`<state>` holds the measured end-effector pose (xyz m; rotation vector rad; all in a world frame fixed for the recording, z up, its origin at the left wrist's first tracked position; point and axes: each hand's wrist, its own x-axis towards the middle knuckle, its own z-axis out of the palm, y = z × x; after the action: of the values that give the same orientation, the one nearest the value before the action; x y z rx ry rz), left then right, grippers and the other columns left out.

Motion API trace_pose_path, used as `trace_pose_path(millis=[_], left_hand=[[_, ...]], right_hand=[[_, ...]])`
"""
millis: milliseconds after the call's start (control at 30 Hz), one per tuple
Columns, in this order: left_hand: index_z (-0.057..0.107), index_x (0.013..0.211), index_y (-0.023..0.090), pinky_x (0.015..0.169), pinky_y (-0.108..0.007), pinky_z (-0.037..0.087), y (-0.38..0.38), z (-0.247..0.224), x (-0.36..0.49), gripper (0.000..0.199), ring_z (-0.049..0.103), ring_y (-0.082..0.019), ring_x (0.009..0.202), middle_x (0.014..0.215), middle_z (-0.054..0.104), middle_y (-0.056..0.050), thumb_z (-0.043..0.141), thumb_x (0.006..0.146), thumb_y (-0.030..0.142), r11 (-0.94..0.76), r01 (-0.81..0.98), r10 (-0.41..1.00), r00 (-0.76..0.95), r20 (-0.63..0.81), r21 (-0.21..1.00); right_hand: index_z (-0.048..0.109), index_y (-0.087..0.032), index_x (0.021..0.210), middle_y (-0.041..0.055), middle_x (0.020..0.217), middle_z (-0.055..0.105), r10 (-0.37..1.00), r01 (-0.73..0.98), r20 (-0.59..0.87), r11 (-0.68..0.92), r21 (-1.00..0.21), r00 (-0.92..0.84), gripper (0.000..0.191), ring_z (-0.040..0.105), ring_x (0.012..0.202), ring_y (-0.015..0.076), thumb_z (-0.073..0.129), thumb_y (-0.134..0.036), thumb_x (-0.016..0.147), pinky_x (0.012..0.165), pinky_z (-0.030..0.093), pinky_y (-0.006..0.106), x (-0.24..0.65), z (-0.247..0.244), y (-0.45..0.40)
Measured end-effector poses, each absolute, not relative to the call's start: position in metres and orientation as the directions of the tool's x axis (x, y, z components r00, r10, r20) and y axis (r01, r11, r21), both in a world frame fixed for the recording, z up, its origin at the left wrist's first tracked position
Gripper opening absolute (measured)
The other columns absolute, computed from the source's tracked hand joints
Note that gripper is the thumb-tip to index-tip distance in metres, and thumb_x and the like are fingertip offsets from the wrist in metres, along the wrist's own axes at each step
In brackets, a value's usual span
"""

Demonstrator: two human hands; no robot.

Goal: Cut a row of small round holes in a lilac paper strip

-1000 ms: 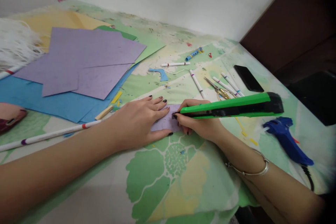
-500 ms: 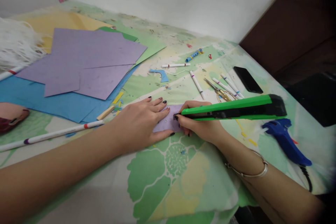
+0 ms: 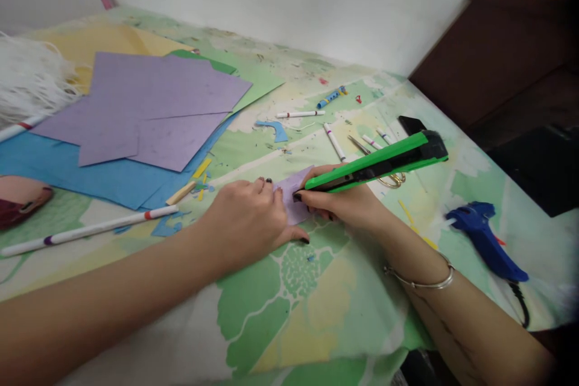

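Note:
My right hand (image 3: 348, 196) is wrapped round a green and black utility knife (image 3: 375, 163), its handle slanting up to the right. The knife's tip end is at a small purple foam piece (image 3: 294, 193) on the table; the blade itself is hard to make out. My left hand (image 3: 251, 214) presses on the left part of that piece, fingers curled and thumb stretched out along its near side. Part of the piece is hidden under both hands.
Purple foam sheets (image 3: 158, 87) lie over blue sheets (image 3: 90, 166) at the left. White markers (image 3: 335, 142), scissors (image 3: 391, 180), a phone (image 3: 411, 125) and a blue glue gun (image 3: 488, 241) lie to the right. Foam scraps (image 3: 167, 226) sit beside my left forearm.
The purple piece has turned so that it slants up to the right. My left fingers have curled in from lying flat. The knife handle has swung to a steeper slant.

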<state>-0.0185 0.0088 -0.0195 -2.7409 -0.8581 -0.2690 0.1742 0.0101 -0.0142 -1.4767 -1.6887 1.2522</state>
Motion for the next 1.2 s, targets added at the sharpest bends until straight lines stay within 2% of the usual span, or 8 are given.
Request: trace_pose_path(millis=[100,200,333,500,733,967,1067,1200], left_hand=[[0.072,0.096,0.019,0.084,-0.042,0.055,0.024,-0.017,-0.038,0.053,0.064,-0.031,0.108,0.108,0.071,-0.015,0.047,0.086,0.065,-0.855,0.518,0.506,0.826,0.248,0.023],[0.064,0.12,0.026,0.111,-0.046,0.035,0.045,-0.015,-0.059,0.043,0.029,-0.029,0.142,0.144,0.049,-0.006,0.056,0.087,0.052,-0.893,0.415,0.438,0.89,0.127,0.173],[0.031,0.146,0.03,0.117,-0.05,0.019,0.064,-0.01,-0.073,0.091,0.023,-0.026,0.144,0.152,0.035,-0.006,0.074,0.07,0.054,-0.902,0.302,0.293,0.953,-0.074,0.31],[0.042,0.139,0.03,0.117,-0.045,0.019,0.063,-0.007,-0.07,0.073,0.031,-0.02,0.14,0.147,0.043,-0.004,0.075,0.074,0.04,-0.866,0.347,0.341,0.936,-0.081,0.359],[0.054,0.13,0.026,0.114,-0.045,0.028,0.049,-0.005,-0.063,0.057,0.04,-0.024,0.136,0.14,0.053,-0.008,0.066,0.08,0.05,-0.907,0.329,0.338,0.941,-0.015,0.262],[0.066,0.115,0.009,0.099,-0.048,0.046,0.018,-0.009,-0.047,0.073,0.06,-0.035,0.114,0.12,0.066,-0.021,0.055,0.077,0.07,-0.945,0.326,0.325,0.941,0.095,0.011],[0.067,0.11,0.0,0.09,-0.05,0.053,0.006,-0.017,-0.039,0.077,0.067,-0.038,0.101,0.105,0.07,-0.027,0.051,0.081,0.069,-0.937,0.331,0.306,0.932,0.194,-0.112],[0.069,0.101,0.0,0.083,-0.051,0.055,0.006,-0.019,-0.038,0.083,0.069,-0.038,0.091,0.095,0.071,-0.027,0.042,0.08,0.075,-0.949,0.294,0.252,0.925,0.284,-0.113]], right_hand=[[0.056,-0.018,0.072,-0.0066,0.046,0.054,0.954,0.389,-0.208,-0.111,-0.914,-0.217,0.011,0.048,0.038,0.0065,0.062,-0.025,0.078,0.036,0.037,0.016,0.174,-0.015,0.01],[0.057,-0.017,0.072,-0.006,0.049,0.055,0.953,0.369,-0.204,-0.11,-0.923,-0.226,0.011,0.049,0.04,0.0061,0.063,-0.024,0.077,0.038,0.04,0.016,0.175,-0.015,0.011],[0.058,-0.016,0.073,-0.0064,0.049,0.054,0.937,0.373,-0.187,-0.068,-0.925,-0.294,0.013,0.048,0.04,0.0057,0.064,-0.026,0.077,0.037,0.04,0.015,0.179,-0.016,0.014],[0.06,-0.018,0.074,-0.0063,0.047,0.054,0.956,0.451,-0.123,0.01,-0.892,-0.265,0.008,0.049,0.039,0.0069,0.063,-0.024,0.078,0.037,0.038,0.017,0.178,-0.015,0.011],[0.061,-0.018,0.075,-0.0063,0.048,0.054,0.951,0.438,-0.104,0.037,-0.898,-0.293,0.007,0.049,0.04,0.0065,0.063,-0.023,0.078,0.037,0.038,0.015,0.179,-0.016,0.013],[0.059,-0.017,0.075,-0.0068,0.046,0.053,0.93,0.351,-0.166,-0.043,-0.936,-0.328,0.011,0.047,0.036,0.0048,0.065,-0.025,0.08,0.033,0.036,0.013,0.181,-0.016,0.013],[0.059,-0.017,0.074,-0.0067,0.046,0.054,0.927,0.314,-0.153,-0.04,-0.949,-0.342,0.013,0.047,0.036,0.0046,0.066,-0.026,0.08,0.033,0.036,0.013,0.182,-0.018,0.013],[0.061,-0.016,0.079,-0.0064,0.047,0.055,0.915,0.293,-0.168,-0.057,-0.954,-0.366,0.012,0.047,0.036,0.0052,0.067,-0.026,0.079,0.033,0.038,0.014,0.185,-0.02,0.016]])
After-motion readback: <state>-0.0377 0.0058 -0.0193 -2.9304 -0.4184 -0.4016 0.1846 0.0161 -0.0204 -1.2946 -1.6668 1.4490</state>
